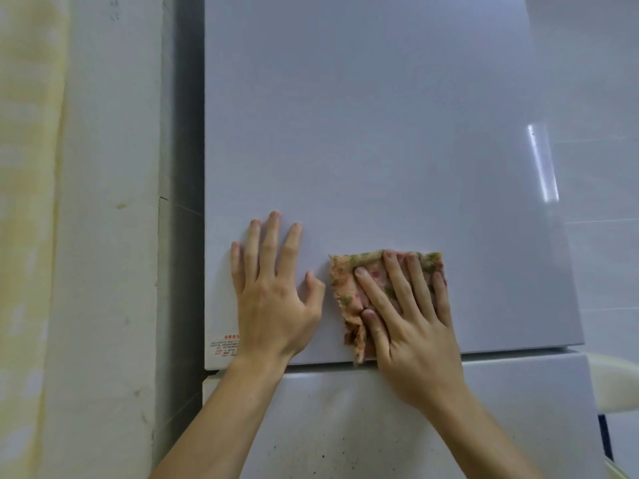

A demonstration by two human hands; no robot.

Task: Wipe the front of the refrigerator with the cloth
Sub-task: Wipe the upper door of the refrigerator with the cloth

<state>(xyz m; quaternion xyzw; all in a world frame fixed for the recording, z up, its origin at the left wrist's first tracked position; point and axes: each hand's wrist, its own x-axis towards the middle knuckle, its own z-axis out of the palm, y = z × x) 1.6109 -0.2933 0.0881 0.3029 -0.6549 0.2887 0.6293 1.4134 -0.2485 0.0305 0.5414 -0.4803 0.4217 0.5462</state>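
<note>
R hand [411, 326] flat on cloth [349, 288], fridge door [380, 133]

The refrigerator door [380, 133] fills the middle of the frame. Flat against its lower part are the left hand [273, 295], the patterned cloth [347, 288] pressed under the right hand [411, 326], and a printed label [225, 347] at its lower-left corner.

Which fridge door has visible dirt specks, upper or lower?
The lower door: dark specks dot its surface. The upper door, where the right hand presses the cloth flat, looks glossy and speck-free.
</note>
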